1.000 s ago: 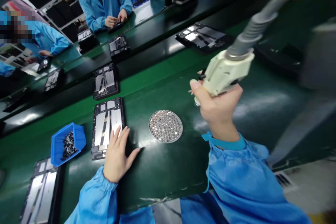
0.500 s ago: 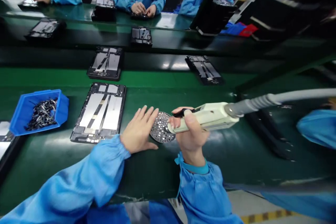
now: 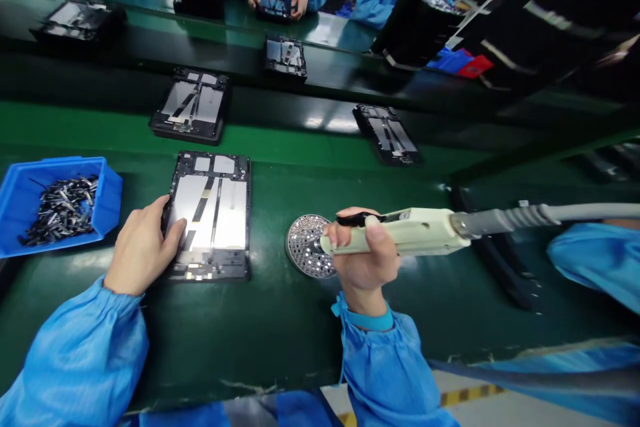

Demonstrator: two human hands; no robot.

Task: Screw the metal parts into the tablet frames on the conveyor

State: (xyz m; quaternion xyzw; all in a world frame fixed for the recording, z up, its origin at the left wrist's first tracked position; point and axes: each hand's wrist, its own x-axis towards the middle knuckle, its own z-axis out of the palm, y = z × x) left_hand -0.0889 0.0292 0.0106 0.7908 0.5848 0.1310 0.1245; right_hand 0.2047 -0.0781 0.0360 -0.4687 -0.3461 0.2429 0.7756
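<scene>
- Gripping the pale handheld tool [image 3: 425,232], my right hand [image 3: 367,270] is closed firmly round its body; the tip sits at the round perforated dish [image 3: 289,253], touching or just above, I can't tell.
- My left hand [image 3: 137,250] is partly open, thumb over the face of the opened tablet [image 3: 234,213], fingers at its left edge; I can't tell whether they pinch it.
- That contact matters most from here: I judge it could steady or shift the tablet, which lies flat left of the dish, apart from it.
- Further left, the blue bin [image 3: 113,197] holds small dark strips.
</scene>
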